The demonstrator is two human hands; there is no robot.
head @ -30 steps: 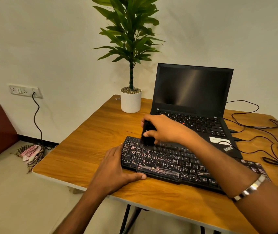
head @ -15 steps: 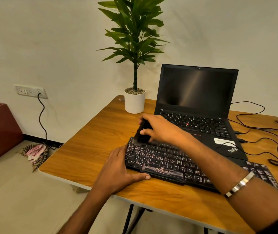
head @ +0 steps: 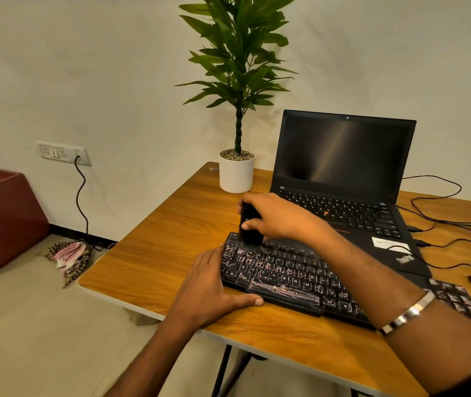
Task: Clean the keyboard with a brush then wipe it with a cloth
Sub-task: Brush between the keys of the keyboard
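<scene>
A black keyboard (head: 291, 276) with white key legends lies slanted on the wooden table (head: 165, 253). My right hand (head: 280, 216) is shut on a small black brush (head: 248, 227), held upright with its bristles on the keyboard's far left corner. My left hand (head: 214, 285) lies flat against the keyboard's left end, thumb along its front edge, holding it steady. No cloth is visible on the table.
An open black laptop (head: 343, 179) stands just behind the keyboard. A potted plant (head: 236, 173) sits at the table's far left corner. Black cables (head: 457, 224) trail across the right side. A chequered rag (head: 69, 257) lies on the floor beside a red box (head: 2, 219).
The brush has stayed on the keyboard's far left corner, shifting slightly and tilting more upright. My left hand has kept its place. The camera view has drifted to the left.
</scene>
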